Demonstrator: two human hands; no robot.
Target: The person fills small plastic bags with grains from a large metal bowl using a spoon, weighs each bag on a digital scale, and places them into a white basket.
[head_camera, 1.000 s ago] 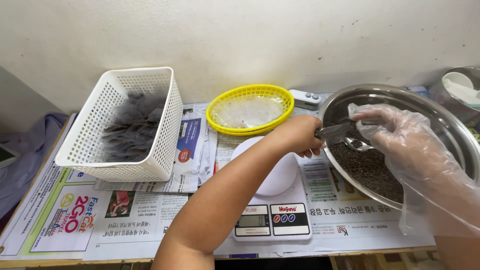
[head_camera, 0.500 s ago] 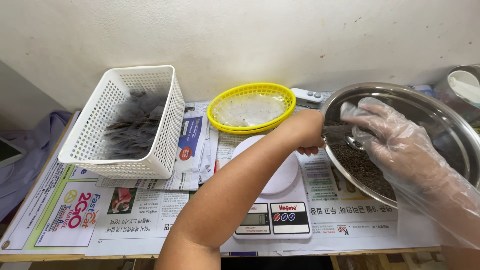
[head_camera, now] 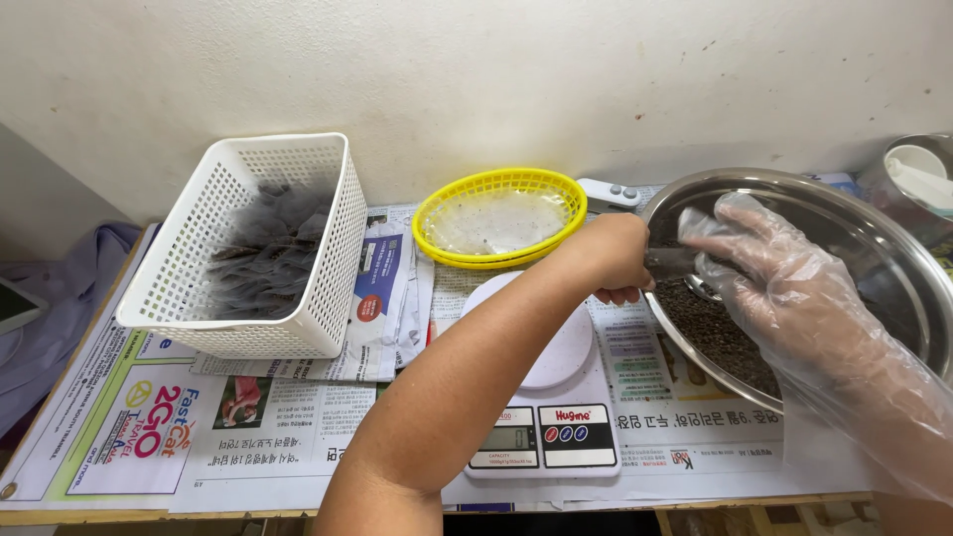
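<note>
Newsprint (head_camera: pixel 248 437) covers the wooden tabletop nearest the viewer, its sheets overlapping and printed in colour. On it, close to the front edge, sits a white digital kitchen scale (head_camera: pixel 541 397) with a round platter and a small display, nothing on the platter. The person's bare left forearm crosses above the scale, and the left hand (head_camera: pixel 613 260) is curled shut at the rim of a large steel pan (head_camera: pixel 874 238), pinching a small grey mesh pouch (head_camera: pixel 671 260) held over the pan's near-left edge. The right hand (head_camera: pixel 784 273), inside a loose clear plastic glove, reaches into the pan with fingers closed around a small metal spoon (head_camera: pixel 703 288), its bowl just beside the pouch. Dark, fine granules (head_camera: pixel 720 333) lie heaped in the lower part of the tilted pan. Left of the scale stands a white perforated plastic basket (head_camera: pixel 199 298) holding a pile of grey mesh pouches. Farther back, a shallow yellow oval basket (head_camera: pixel 496 213) lined with a clear, speckled sheet rests near the wall, with a small white device with buttons (head_camera: pixel 608 191) just behind it. At the far right edge a metal container (head_camera: pixel 918 169) is partly cut off. Purple cloth (head_camera: pixel 50 298) lies off the table's left side. Behind everything rises a plain off-white wall (head_camera: pixel 496 79) with a few small marks.
</note>
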